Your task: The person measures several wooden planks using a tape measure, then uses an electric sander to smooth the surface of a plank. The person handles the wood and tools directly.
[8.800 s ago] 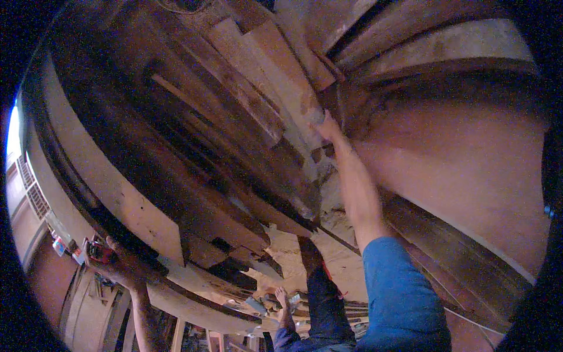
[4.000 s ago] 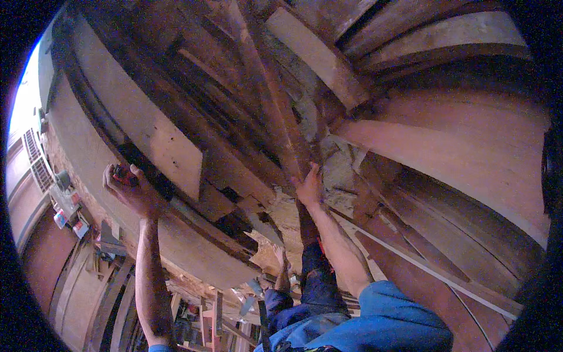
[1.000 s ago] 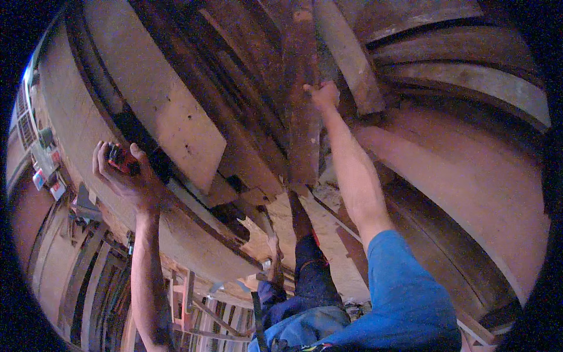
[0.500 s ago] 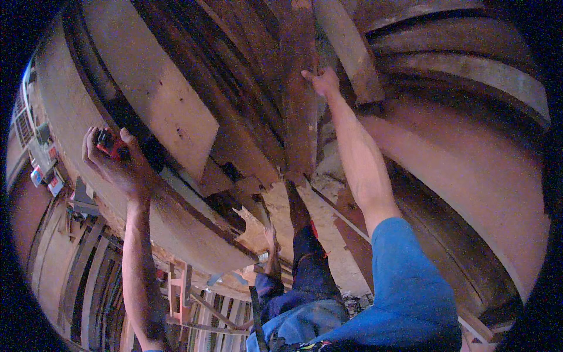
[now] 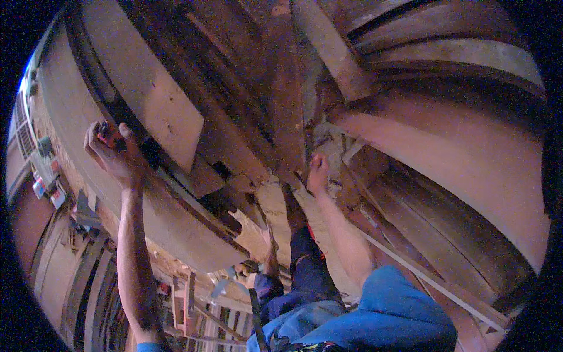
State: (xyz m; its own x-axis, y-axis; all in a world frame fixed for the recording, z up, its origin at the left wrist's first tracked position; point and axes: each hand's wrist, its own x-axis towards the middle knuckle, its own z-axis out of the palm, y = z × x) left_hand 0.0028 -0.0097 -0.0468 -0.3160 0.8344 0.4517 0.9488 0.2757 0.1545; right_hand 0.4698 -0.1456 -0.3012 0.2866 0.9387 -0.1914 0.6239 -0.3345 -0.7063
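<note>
My left hand (image 5: 120, 158) is closed round a compact red-and-black tape measure (image 5: 109, 135), held over the broad pale plank at the left. My right hand (image 5: 318, 174) is low beside the near end of a long brown board (image 5: 288, 117). Its fingers look curled but are blurred, and whether they touch the board's edge I cannot tell. A pale plank (image 5: 173, 117) with dark knots lies between my left hand and the brown board. Another pale beam (image 5: 334, 50) slants beyond my right hand.
Wide curved-looking boards (image 5: 457, 158) stack up at the right. A thin wooden strip (image 5: 434, 284) runs past my right forearm. My legs (image 5: 308, 264) stand among the wood. Several upright planks (image 5: 82, 281) and a small wooden frame (image 5: 186, 299) are at the lower left.
My right hand has left the middle of the brown board and come down toward its near end. My left hand still holds the tape measure. The view has shifted slightly.
</note>
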